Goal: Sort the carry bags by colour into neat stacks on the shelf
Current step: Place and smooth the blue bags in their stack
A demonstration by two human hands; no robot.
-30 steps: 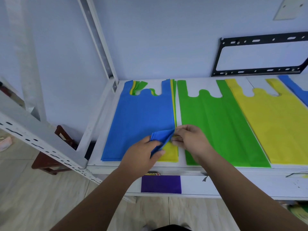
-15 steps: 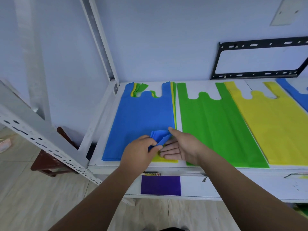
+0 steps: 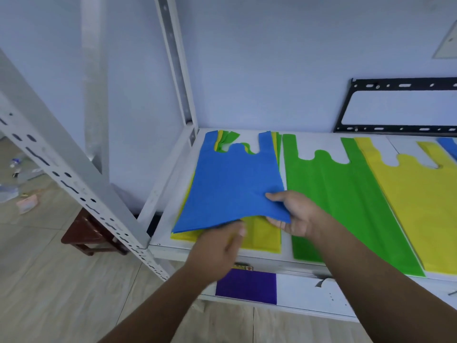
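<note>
A blue carry bag (image 3: 232, 184) tops a mixed pile at the left of the white shelf (image 3: 170, 184). My right hand (image 3: 294, 214) pinches its near right corner, thumb on top, and lifts that end. Beneath it lies a yellow bag (image 3: 262, 235), with green handles showing at the far end. My left hand (image 3: 220, 246) is blurred just below the raised blue edge, over the yellow bag; I cannot tell whether it holds anything. To the right lie a green stack (image 3: 346, 201), a yellow stack (image 3: 420, 206) and a blue bag's edge (image 3: 447, 147).
A slanted perforated shelf post (image 3: 74, 184) crosses at the left, with an upright post (image 3: 175, 63) at the back corner. A black metal bracket (image 3: 400, 107) leans on the wall. A purple sheet (image 3: 247, 285) lies on the lower shelf. A brown stool (image 3: 84, 231) stands on the floor.
The folded-back blue corner has been spread out. My right hand now pinches it and raises the bag's near end, uncovering the yellow bag. My left hand has let go and dropped below the edge.
</note>
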